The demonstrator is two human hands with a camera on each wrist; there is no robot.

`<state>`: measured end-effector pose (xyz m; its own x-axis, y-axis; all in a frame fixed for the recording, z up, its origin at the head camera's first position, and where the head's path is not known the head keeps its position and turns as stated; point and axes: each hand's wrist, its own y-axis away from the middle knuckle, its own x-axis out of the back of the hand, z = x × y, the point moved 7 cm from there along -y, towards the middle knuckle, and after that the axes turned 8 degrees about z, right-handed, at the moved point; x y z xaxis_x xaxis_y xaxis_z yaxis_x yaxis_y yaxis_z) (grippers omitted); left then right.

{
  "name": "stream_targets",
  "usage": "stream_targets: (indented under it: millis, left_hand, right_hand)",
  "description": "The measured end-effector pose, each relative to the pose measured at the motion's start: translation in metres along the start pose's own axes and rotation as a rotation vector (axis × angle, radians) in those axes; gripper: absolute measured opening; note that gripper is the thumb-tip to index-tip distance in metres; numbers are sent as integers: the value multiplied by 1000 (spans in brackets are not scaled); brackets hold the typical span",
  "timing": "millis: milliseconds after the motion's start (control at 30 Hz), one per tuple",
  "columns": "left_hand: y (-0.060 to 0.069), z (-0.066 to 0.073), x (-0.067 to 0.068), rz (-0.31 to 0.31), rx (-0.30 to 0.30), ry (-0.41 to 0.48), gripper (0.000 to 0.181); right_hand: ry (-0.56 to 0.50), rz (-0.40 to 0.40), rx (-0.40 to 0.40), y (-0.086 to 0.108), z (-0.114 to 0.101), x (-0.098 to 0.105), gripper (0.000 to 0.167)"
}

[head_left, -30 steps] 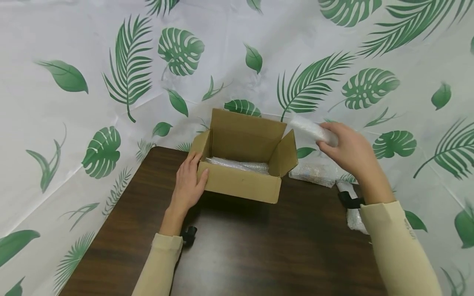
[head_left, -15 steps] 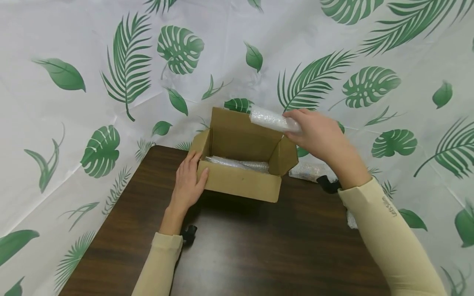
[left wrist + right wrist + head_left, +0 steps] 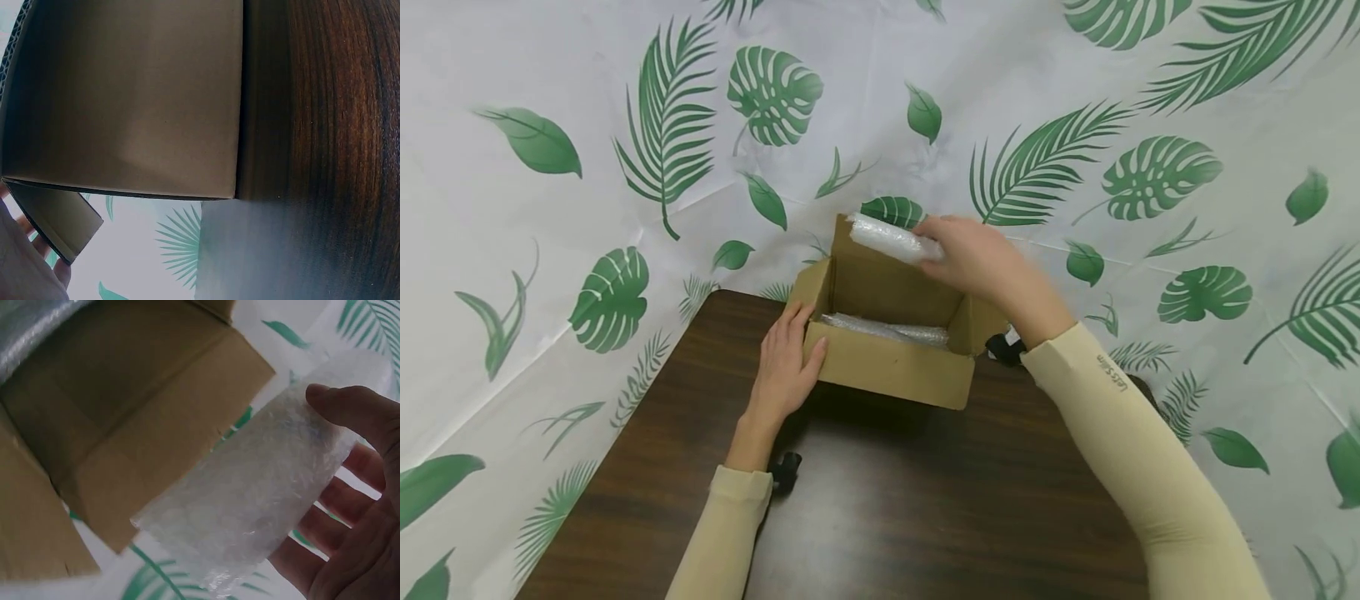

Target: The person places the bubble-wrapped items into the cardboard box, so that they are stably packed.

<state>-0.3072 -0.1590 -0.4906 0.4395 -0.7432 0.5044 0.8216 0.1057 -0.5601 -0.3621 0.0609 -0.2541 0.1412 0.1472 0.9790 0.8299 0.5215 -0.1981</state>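
An open cardboard box [image 3: 887,368] stands at the back of the table, its flaps up or folded outward. Inside lie bubble-wrapped items [image 3: 883,330]. My left hand [image 3: 782,367] holds the box at its front left corner, fingers along the left flap and thumb on the front wall. Above the box's back flap, my right hand [image 3: 973,260] grips one end of a bubble-wrapped package [image 3: 889,237]. The right wrist view shows the thumb over this clear wrap [image 3: 244,481] and fingers beneath it; its contents cannot be made out.
A dark wooden table [image 3: 865,508] extends in front of the box. Behind it hangs a white sheet [image 3: 865,100] with green leaves. The right sleeve [image 3: 1120,433] crosses the table's right part and hides what lies there.
My right hand has carried the bubble-wrapped package leftward, from right of the box to above its back flap. The left hand and the box keep their place.
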Motion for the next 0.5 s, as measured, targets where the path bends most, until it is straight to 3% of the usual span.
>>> stream_targets:
  millis: [200,500]
  left_hand:
    - [0,0,-1,-6,-2,9,63]
    - [-1,-3,-2,-7,3,4,63]
  right_hand:
    - [-110,-118,-1,-23,6,-40,41]
    - [-81,-241,-128,-39,25,-104,41]
